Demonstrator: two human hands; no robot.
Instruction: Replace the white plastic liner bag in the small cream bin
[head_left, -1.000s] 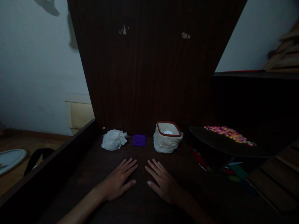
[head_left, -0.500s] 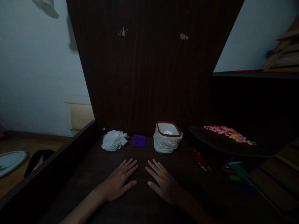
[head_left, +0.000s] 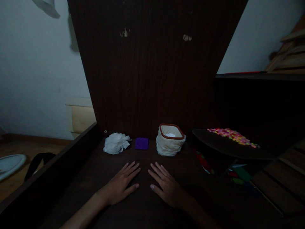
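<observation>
Dim light; dark wooden surface [head_left: 100, 171] seen from the head camera.

Far left: a raised dark side rail [head_left: 54, 162] bounds the surface, running from the near left corner up to the back panel [head_left: 152, 79]. Beyond the rail, a pale rounded object [head_left: 9, 163] lies on the floor, well apart from the work area.

Back row, left to right, all close to the foot of the back panel: crumpled white bag [head_left: 116, 143], small purple square [head_left: 141, 143] just beside it, then a cream pouch with a red rim [head_left: 170, 140], standing upright with its mouth open. A gap separates the purple square and the pouch.

Left hand [head_left: 121, 186]: flat on the surface, palm down, fingers spread, grasping nothing. Nearest to the purple square and the white bag, but apart from both; bare wood lies between fingertips and back row.

Right hand [head_left: 165, 186]: flat, palm down, fingers spread, released. A narrow strip of wood separates the two hands. Nearest thing is the pouch, ahead of it, not touching.

Right: a dark curved tray [head_left: 224, 148] carries a scatter of small pink and yellow pieces [head_left: 232, 135]. Below its edge, coloured items [head_left: 235, 176] lie in shadow; too dark to identify.
</observation>
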